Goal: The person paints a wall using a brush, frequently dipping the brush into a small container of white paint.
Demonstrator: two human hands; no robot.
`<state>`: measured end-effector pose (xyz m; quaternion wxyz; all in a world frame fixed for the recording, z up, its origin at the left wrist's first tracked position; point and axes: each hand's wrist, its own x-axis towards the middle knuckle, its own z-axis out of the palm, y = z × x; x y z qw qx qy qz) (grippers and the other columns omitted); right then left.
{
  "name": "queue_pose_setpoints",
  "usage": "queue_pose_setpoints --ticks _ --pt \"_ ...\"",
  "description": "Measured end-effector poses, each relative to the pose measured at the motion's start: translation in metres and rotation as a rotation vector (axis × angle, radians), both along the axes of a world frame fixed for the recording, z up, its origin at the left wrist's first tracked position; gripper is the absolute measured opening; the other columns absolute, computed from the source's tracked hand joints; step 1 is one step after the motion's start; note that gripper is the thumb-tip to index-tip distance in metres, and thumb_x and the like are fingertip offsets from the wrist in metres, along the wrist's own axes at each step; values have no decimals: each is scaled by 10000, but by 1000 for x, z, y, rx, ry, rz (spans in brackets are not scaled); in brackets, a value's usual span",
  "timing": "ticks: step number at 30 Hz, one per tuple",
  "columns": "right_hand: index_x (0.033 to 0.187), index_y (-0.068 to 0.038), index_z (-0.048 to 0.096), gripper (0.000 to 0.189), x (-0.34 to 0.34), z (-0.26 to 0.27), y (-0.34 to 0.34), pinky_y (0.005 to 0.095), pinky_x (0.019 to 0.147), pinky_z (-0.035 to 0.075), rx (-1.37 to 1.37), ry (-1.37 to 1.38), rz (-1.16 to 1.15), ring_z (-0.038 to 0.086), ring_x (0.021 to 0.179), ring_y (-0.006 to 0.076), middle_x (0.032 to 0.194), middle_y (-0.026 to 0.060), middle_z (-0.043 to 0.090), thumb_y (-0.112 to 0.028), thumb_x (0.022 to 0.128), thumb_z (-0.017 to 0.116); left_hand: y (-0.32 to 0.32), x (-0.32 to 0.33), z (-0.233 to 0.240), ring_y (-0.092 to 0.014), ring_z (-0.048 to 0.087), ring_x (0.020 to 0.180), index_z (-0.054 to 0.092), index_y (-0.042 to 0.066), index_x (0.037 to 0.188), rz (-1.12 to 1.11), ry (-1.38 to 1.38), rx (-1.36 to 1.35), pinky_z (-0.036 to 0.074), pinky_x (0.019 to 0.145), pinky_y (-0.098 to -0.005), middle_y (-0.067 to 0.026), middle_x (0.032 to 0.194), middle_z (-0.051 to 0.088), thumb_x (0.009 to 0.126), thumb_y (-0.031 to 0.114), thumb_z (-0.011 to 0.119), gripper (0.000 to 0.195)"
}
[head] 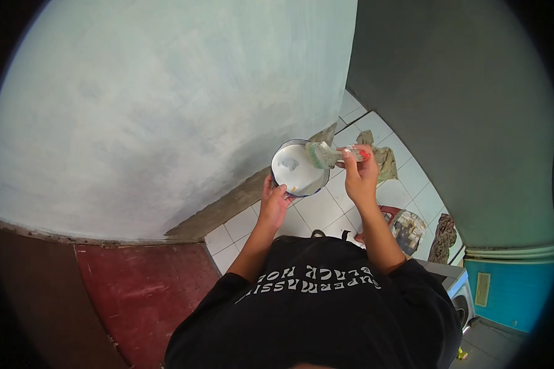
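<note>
My left hand (pixel 275 199) grips the near left rim of a round basin (pixel 300 168) with a dark blue edge and white paint in it. My right hand (pixel 361 173) holds a paintbrush (pixel 328 155) by its handle, which has a red end. The brush's pale greenish bristles point left, over the basin's right side; whether they touch the paint I cannot tell. A small yellow-orange bit shows at the near inner side of the basin. To the left and beyond stands a whitish wall (pixel 175 101) with uneven grey patches low down.
Crumpled cloths (pixel 386 163) lie on the white tiled floor (pixel 318 210) beyond my right hand. Right of my forearm are a red stool (pixel 389 211), a patterned cloth (pixel 408 230) and a brown twisted cloth (pixel 442 240). A dark grey wall (pixel 443 115) rises at right; a red panel (pixel 143 290) is at lower left.
</note>
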<state>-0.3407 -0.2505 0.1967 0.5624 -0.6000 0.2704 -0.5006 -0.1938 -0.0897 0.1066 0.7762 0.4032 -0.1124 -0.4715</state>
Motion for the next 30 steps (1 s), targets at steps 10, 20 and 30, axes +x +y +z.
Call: queue_pose_setpoints --ticks 10,20,30 --pt "997 -10 623 196 45 17 46 412 652 510 -608 475 238 646 762 378 880 173 655 -110 847 701 54 -2 3 -197 609 1014 354 133 1323 90 2 155 516 844 -385 -87 1140 607 879 79 606 514" --pt "1067 -35 634 213 55 -1 115 471 692 517 -733 551 553 649 797 390 886 189 659 -98 864 629 122 13 -13 -173 619 987 367 121 1318 130 -73 213 511 821 -335 -85 1126 626 874 60 626 518" --pt "981 -46 663 170 48 -30 146 459 684 520 -645 620 512 660 768 390 878 193 679 -107 823 678 148 16 -40 -220 600 1056 349 111 1361 -22 -114 244 516 849 -403 -112 1200 587 881 67 622 554"
